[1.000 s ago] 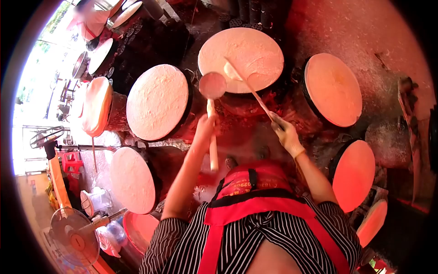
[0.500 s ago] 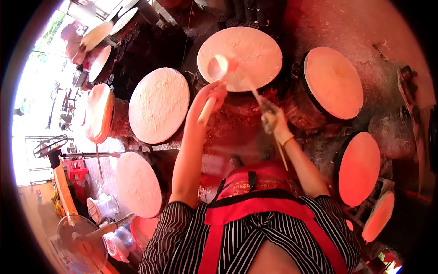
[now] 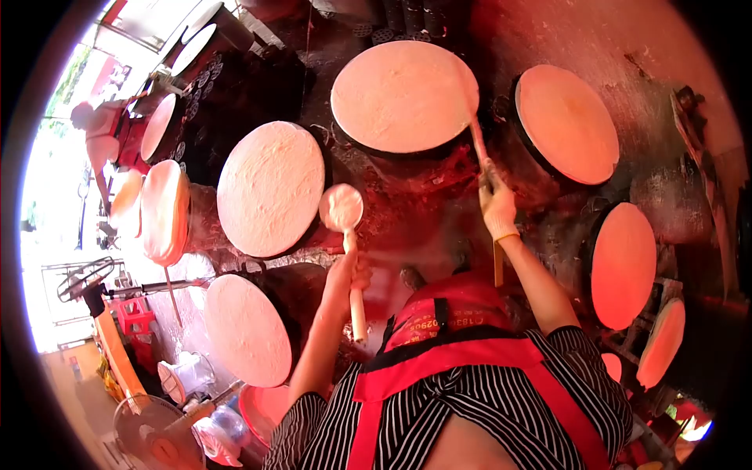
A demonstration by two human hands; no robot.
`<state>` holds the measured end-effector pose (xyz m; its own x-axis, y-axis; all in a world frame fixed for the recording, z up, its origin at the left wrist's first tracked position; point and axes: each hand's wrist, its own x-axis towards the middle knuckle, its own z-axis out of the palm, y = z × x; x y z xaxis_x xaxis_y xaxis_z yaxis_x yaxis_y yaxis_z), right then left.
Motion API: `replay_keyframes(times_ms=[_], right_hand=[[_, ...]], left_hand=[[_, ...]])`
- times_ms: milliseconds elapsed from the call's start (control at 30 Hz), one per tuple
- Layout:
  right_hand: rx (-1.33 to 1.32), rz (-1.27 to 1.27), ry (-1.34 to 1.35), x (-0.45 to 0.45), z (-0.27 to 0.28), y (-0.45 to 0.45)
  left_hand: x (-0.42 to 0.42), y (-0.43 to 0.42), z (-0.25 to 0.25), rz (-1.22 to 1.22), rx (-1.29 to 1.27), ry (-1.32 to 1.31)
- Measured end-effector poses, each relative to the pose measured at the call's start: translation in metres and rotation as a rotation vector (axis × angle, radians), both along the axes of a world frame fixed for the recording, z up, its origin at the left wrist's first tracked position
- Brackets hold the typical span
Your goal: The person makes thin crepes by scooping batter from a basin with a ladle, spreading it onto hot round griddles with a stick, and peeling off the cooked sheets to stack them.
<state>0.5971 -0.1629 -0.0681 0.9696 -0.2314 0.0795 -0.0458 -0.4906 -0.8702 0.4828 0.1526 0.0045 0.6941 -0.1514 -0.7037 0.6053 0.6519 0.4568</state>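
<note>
1. I have the left hand (image 3: pixel 350 274) just below the middle of the frame, its fingers wrapped closed round the handle of the ladle (image 3: pixel 342 207).
2. The ladle's bowl points up the frame (I see pale, lumpy stuff in it), near the right edge of the left disc (image 3: pixel 271 189).
3. My right hand (image 3: pixel 498 205), right of centre, is closed on the stick (image 3: pixel 479 142); its lower end shows beneath the hand.
4. The stick's upper end reaches the right side of the top disc (image 3: pixel 403 96) at upper centre (that end is blurred, so I can't tell if it touches).
5. The top disc is pale, broad and fairly smooth; the left disc looks rougher.
6. Another pale round, the right disc (image 3: pixel 567 125), sits at upper right, and a redder one (image 3: pixel 623 266) below it.
7. At far left I make out a person (image 3: pixel 102 137), and a fan (image 3: pixel 160 439) at lower left.
</note>
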Motion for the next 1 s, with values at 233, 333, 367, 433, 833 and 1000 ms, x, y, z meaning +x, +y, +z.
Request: replay_keyframes(times_ms=[233,333,367,433,833,1000], right_hand=[[-0.371,0.452,-0.037,-0.052,0.034,-0.001],[-0.438,0.287,-0.074,0.030,0.022,-0.056],[-0.562,0.229,-0.051,0.062,0.010,-0.079],[-0.736,0.160,-0.286,0.112,0.009,-0.122],[-0.750,0.009,-0.084,0.155,0.036,-0.227],[-0.403,-0.458,0.029,0.129,0.152,-0.334]], left_hand=[[-0.025,-0.030,-0.031,0.147,-0.339,0.248],[-0.013,-0.052,-0.036,0.153,-0.415,0.245],[-0.008,-0.065,-0.030,0.152,-0.372,0.228],[0.004,-0.091,-0.015,0.195,-0.456,0.192],[0.096,-0.200,0.039,-0.006,-0.479,0.067],[0.140,-0.223,0.035,-0.324,-0.306,0.057]])
